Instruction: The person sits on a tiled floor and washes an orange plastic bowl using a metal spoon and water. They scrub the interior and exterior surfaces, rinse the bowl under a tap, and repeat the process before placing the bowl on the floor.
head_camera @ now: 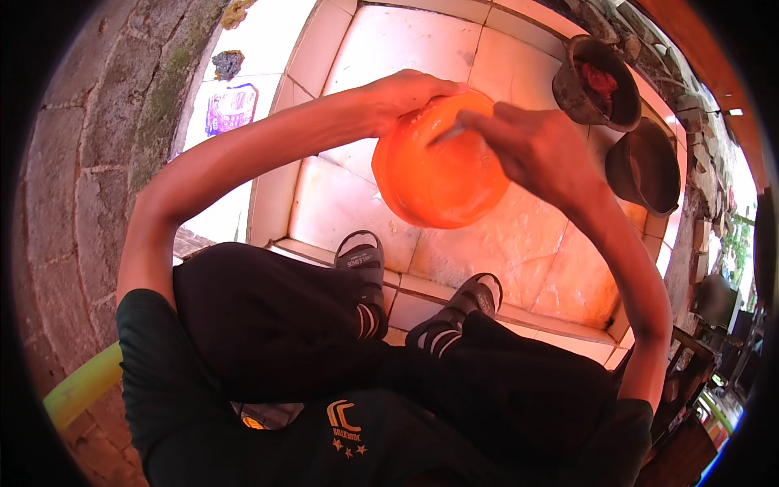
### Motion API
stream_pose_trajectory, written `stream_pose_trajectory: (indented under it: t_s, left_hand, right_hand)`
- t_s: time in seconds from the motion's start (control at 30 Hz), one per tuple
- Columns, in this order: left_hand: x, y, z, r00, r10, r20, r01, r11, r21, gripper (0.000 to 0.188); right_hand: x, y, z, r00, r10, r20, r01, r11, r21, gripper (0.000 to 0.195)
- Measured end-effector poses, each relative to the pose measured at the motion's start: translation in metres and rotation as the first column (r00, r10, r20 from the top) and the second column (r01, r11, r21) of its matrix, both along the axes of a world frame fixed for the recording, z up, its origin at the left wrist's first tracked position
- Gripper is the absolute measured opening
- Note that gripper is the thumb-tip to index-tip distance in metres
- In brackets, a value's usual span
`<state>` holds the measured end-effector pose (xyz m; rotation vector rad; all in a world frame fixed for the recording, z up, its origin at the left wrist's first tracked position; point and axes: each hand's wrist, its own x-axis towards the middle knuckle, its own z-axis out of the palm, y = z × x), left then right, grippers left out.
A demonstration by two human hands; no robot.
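Observation:
An orange plastic basin (450,176) is held up over the tiled floor, its round opening tilted. My left hand (414,97) grips its upper left rim, the fingertips partly hidden behind it. My right hand (529,146) is at the basin's right side, its fingers closed on a small dark, blurred object (446,135) that reaches over the basin; what kind of thing it is cannot be told. Wet patches shine on the tiles below.
Two dark pots (572,91) (645,167) stand at the right tiled ledge, the upper one with something red inside. On the left ledge lie a purple packet (231,109), a dark scouring pad (227,64) and a yellowish sponge (236,13). My sandalled feet rest at the near edge.

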<state>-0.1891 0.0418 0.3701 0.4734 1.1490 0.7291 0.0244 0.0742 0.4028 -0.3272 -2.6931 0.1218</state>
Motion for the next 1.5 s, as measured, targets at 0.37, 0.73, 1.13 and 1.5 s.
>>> stream_pose_trajectory:
  t_s: [0.37,0.73,1.13,1.5]
  left_hand:
    - [-0.001,0.003,0.004,0.97,-0.027,-0.242,0.065,0.986,0.151,0.033]
    - [-0.003,0.013,0.0,0.976,-0.015,-0.217,0.046,0.989,0.14,0.033]
    - [0.001,0.011,-0.001,0.984,-0.007,-0.181,0.026,0.995,0.101,0.032]
    - [-0.001,0.013,-0.007,0.985,-0.023,-0.169,0.044,0.992,0.118,0.033]
  right_hand:
    - [0.006,0.011,0.002,0.996,0.042,0.075,-0.039,0.999,-0.037,0.028]
    - [0.017,0.022,0.006,0.996,-0.077,0.035,0.079,0.993,-0.09,0.026]
    - [0.012,0.019,0.0,0.998,-0.056,0.034,0.059,0.992,-0.112,0.028]
    - [0.005,0.018,-0.002,1.0,0.025,-0.002,-0.025,0.997,-0.069,0.029]
